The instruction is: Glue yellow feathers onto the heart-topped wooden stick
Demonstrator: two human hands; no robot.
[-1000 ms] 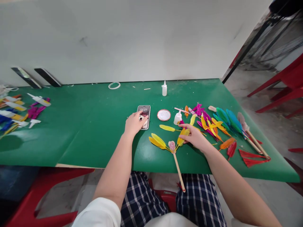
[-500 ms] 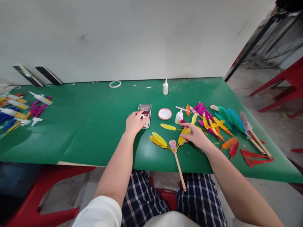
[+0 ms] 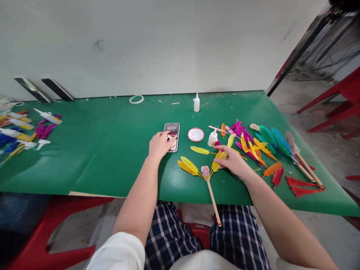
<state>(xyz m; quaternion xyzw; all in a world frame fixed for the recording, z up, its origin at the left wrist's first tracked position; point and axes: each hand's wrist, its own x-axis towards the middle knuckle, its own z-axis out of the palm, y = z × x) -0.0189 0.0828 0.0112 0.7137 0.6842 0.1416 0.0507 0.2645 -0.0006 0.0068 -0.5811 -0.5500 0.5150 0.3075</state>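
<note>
On the green table lies a phone (image 3: 173,132) with a lit screen that reads 12:27 and shows a white dog. My left hand (image 3: 161,145) rests over its lower left part, fingers stretched out and touching the screen. My right hand (image 3: 232,160) lies beside yellow feathers (image 3: 218,162), its thumb and index finger apart with the feathers between them. Those feathers fan from a wooden stick (image 3: 213,202) with a pinkish pad (image 3: 205,171) at its top, and more yellow feathers (image 3: 188,165) spread on its left side. The stick's lower end overhangs the table edge.
Beyond my hands stand a round lid of white paste (image 3: 195,134) and two glue bottles (image 3: 213,138). Loose coloured feathers (image 3: 253,148) and feathered sticks (image 3: 281,144) lie at right. More bottles (image 3: 47,116) and feathers are at far left. A white ring (image 3: 136,99) lies near the wall.
The view has shifted very slightly. My left fingers have moved a little on the phone screen; my right hand and the feathers stay where they were.
</note>
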